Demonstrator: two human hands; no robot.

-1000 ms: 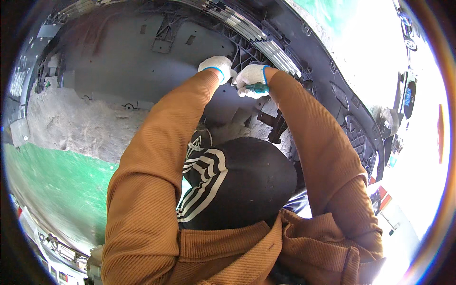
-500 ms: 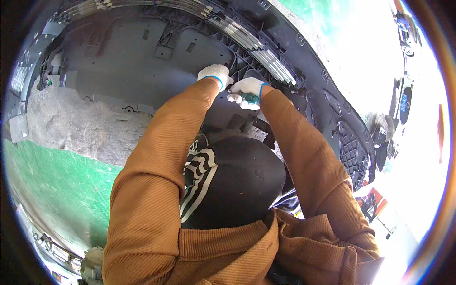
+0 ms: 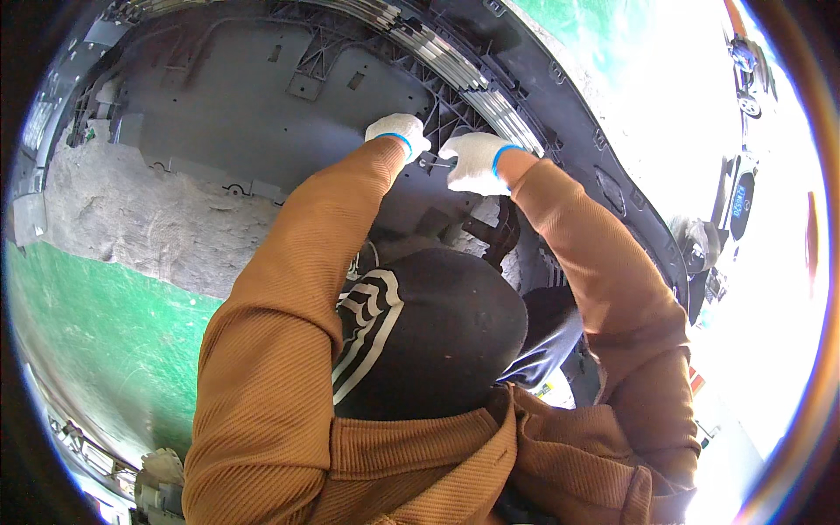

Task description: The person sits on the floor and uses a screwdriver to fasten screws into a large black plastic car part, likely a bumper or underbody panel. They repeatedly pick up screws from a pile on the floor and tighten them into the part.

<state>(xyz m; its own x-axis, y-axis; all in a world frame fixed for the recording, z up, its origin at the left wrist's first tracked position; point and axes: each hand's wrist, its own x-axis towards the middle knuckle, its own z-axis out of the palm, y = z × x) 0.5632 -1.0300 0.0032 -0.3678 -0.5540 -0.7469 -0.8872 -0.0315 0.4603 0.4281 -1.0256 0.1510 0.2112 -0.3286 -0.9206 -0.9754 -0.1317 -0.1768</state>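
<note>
L grip [image 3: 397, 136]: curled, can't tell on what | R grip [image 3: 477, 164]: curled, contents hidden | thin metal shaft [image 3: 437, 164]: btwn grips | dk grey panel [image 3: 236, 109]: beneath both, extends L

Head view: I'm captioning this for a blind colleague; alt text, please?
Both white-gloved, a person's left hand and right hand are close together over a dark car bumper, a thin metal shaft between them. Brown ribbed sleeves extend from below; green floor shows at left.
</note>
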